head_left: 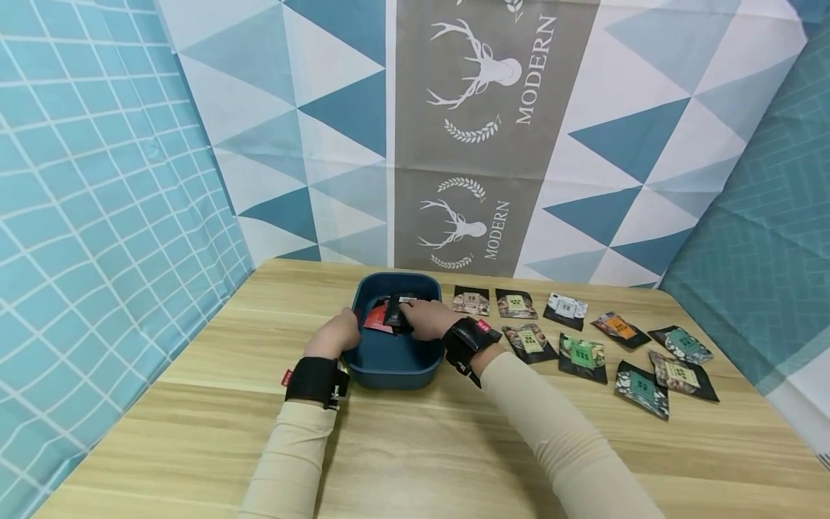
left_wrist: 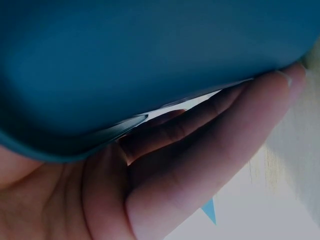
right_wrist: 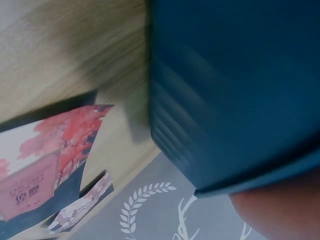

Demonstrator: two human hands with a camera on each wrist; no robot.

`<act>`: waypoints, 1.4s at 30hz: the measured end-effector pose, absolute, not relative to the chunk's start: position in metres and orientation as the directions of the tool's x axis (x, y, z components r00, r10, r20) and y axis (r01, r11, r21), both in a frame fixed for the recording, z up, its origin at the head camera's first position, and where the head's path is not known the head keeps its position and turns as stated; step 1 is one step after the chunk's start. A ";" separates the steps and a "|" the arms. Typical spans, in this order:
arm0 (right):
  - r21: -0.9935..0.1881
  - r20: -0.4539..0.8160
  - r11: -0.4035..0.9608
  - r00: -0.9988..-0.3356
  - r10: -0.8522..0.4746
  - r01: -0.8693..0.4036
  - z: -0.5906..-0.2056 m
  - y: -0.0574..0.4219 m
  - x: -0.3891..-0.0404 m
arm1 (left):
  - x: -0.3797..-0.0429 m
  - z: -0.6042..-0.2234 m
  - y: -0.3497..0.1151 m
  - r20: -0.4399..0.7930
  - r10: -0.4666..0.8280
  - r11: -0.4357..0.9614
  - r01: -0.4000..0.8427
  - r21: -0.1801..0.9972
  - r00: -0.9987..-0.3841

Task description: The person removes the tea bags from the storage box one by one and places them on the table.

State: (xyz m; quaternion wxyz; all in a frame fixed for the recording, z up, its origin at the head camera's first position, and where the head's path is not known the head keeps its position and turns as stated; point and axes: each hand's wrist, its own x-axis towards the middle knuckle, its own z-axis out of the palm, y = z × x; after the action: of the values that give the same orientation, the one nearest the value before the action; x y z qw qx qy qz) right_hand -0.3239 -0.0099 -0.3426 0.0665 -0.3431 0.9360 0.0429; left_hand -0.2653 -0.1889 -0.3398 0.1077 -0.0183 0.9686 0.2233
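Note:
A dark blue bin (head_left: 394,378) stands on the wooden table. My left hand (head_left: 338,334) grips its left side; in the left wrist view the fingers (left_wrist: 200,165) lie along the bin wall, and the rim partly hides the thumb side. My right hand (head_left: 429,319) reaches over the right rim into the bin and holds a black tea sachet (head_left: 393,314) by its near end. Beneath that, a red-and-black sachet (head_left: 375,318) lies inside the bin. In the right wrist view the bin wall hides the right fingertips and the held sachet.
Several tea sachets lie spread over the table's right side, among them a pink-labelled one (head_left: 471,300) close to the bin, a green one (head_left: 582,356) and an orange-labelled one (head_left: 620,328). A patterned cloth backdrop (head_left: 344,166) rises behind the table (head_left: 227,425).

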 end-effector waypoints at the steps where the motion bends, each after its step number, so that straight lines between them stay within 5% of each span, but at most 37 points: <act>1: 0.047 -0.145 0.764 -0.761 -0.632 -0.644 -0.344 -0.011 -0.324 | -0.265 -0.340 -0.189 -0.217 0.014 0.900 -0.083 0.429 -0.976; 16: 0.107 -0.073 0.761 -0.769 -0.636 -0.640 -0.356 -0.012 -0.318 | -0.264 -0.341 -0.189 -0.228 0.034 0.917 -0.061 0.394 -0.973; 33: -0.030 -0.153 0.752 -0.741 -0.654 -0.658 -0.351 -0.011 -0.295 | -0.267 -0.343 -0.190 -0.240 0.021 0.908 -0.081 0.410 -0.971; 42: -0.006 0.023 0.738 -0.738 -0.674 -0.675 -0.349 -0.005 -0.293 | -0.266 -0.341 -0.190 -0.238 0.028 0.919 -0.069 0.389 -0.971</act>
State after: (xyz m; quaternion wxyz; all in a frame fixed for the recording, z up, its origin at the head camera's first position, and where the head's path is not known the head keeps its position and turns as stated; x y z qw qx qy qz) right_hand -0.2931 -0.0053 -0.3491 -0.0097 -0.3617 0.9322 -0.0068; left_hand -0.2659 -0.1901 -0.3412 0.1205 -0.0103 0.9720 0.2013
